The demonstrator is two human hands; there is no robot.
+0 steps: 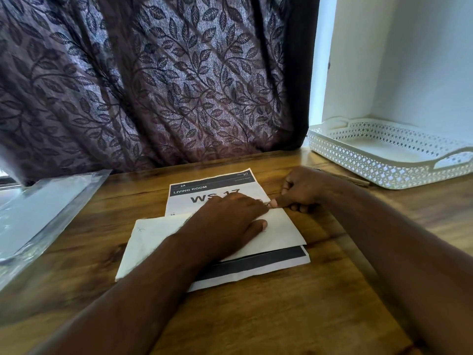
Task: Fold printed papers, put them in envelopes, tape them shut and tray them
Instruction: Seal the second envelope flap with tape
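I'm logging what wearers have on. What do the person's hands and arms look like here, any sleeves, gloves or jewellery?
Both the left hand and the right hand are bare: no gloves, rings or watch visible. Both forearms are uncovered as far as the frame shows, with no sleeve in view.

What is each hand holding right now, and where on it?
Left hand lies flat on the folded-over paper, pinning it down. Right hand's fingers pinch that flap's upper right edge. Nothing is lifted.

Printed paper: dark header band reads "2A" and "LIVING ROOM"; below the band, large "WS 17", partly covered; "817" at the sheet's far right corner.
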